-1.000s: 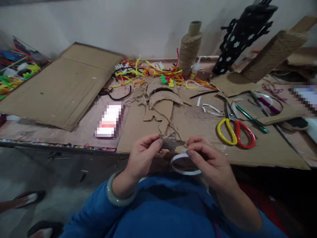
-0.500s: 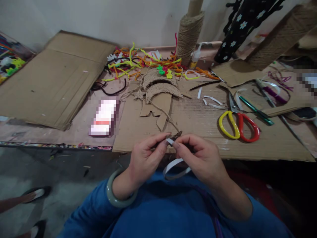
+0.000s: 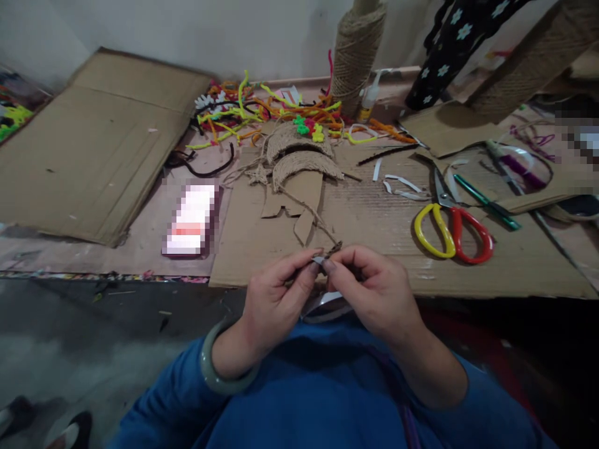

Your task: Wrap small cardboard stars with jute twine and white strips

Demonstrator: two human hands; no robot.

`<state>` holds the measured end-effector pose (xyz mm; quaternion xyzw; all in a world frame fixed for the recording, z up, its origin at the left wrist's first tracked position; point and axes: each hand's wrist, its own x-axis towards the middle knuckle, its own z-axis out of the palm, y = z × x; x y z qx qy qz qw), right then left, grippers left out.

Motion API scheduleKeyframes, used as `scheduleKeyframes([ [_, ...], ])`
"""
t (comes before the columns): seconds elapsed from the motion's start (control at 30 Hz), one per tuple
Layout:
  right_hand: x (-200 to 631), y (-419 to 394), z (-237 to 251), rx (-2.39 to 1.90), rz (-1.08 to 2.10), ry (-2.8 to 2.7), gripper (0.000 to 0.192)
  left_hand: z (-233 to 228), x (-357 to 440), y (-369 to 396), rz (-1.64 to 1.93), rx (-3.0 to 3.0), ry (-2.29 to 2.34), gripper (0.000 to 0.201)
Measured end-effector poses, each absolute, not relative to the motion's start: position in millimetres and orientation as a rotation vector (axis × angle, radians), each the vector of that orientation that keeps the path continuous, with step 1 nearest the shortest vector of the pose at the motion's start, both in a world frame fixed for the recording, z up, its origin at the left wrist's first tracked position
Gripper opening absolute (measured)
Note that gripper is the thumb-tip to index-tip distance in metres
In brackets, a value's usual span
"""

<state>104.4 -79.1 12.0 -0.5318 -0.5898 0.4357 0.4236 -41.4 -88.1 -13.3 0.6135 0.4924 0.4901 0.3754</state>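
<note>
A wide sheet of corrugated cardboard (image 3: 374, 249) is serving as the work mat, its ribbed brown face lying over the table's near edge, and a second flat cardboard panel (image 3: 93, 143) is lying well apart to the left. At the back a tall cone of jute twine (image 3: 354, 56) is standing upright, rough and fibrous, beside a tangle of fuzzy pipe cleaners (image 3: 262, 115) in yellow, orange and green. A twine-wrapped cardboard figure (image 3: 299, 171) is lying in the middle of the mat, and scissors (image 3: 452, 227) with one yellow and one red loop handle are resting to its right, blades shut.

Just off the near edge, the left hand (image 3: 274, 305) and the right hand (image 3: 374, 293) are meeting fingertip to fingertip, both pinching a small dark cardboard piece (image 3: 333, 249) that is mostly hidden between them. A thin white strip (image 3: 322, 305), glossy like tape backing, is curling below the fingers. Judging by this, the person is peeling or pressing tape on the piece; the next move is calling for a fine nail grip on the strip's end while the other hand is steadying the piece
</note>
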Motion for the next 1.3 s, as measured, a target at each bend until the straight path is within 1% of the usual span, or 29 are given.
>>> scheduleKeyframes([
  [0.23,103.0,-79.9,11.1,-1.360,1.089,-1.494,0.016,-5.5,-42.1,-88.4,1.260,1.540,1.220,0.020],
  [0.37,101.8,-80.8,11.2,-1.355,1.034,-1.539,0.016,-1.0,-41.2,-86.5,1.291,1.533,1.255,0.015],
  [0.6,101.5,-82.5,14.1,-1.316,1.010,-1.609,0.014,-2.2,-41.6,-83.4,1.374,1.763,1.369,0.010],
  [1.0,94.5,-83.6,8.3,-1.340,0.874,-1.601,0.011,-9.9,-40.9,-86.7,1.450,2.110,1.435,0.013],
  [1.3,88.7,-80.7,1.9,-1.340,0.906,-1.506,0.011,-18.7,-39.7,-84.3,1.549,2.086,1.459,0.017],
])
